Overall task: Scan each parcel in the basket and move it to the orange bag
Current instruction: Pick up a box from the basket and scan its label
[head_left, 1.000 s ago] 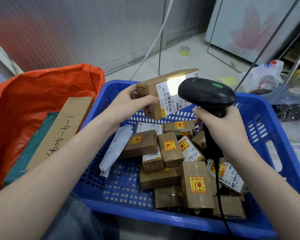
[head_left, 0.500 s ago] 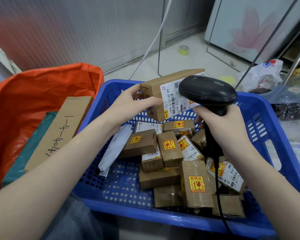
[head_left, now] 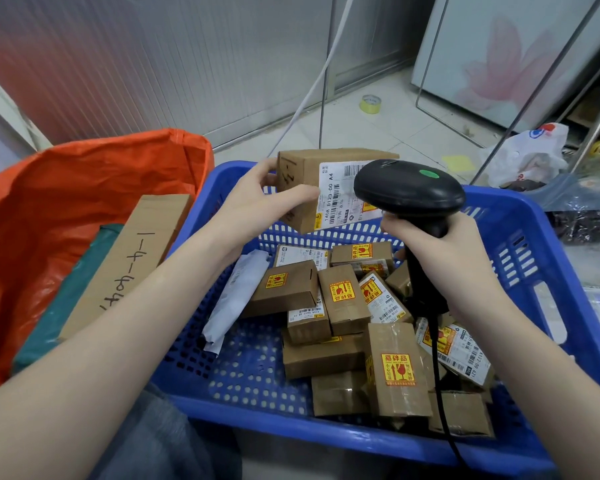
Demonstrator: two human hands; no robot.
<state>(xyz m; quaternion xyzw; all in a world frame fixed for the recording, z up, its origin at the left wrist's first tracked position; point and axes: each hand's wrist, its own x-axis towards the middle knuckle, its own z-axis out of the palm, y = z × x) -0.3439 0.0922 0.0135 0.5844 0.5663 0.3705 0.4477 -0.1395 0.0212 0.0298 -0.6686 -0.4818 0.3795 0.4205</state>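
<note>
My left hand holds a brown cardboard parcel above the far side of the blue basket, its white barcode label facing me. My right hand grips a black barcode scanner right in front of that label, and a green light glows on the scanner's top. Several small brown parcels with yellow fragile stickers lie in the basket, along with a grey mailer bag. The orange bag stands open to the left, holding a long cardboard box and a green package.
The scanner's black cord hangs across the parcels to the basket's near edge. A yellow tape roll lies on the tiled floor beyond. Plastic bags and metal frame legs stand at the right. A white cable slants down the wall.
The bright scan light on the label has gone. The scanner's green light went off and is lit again. The parcel has tilted slightly, with both hands staying close together.
</note>
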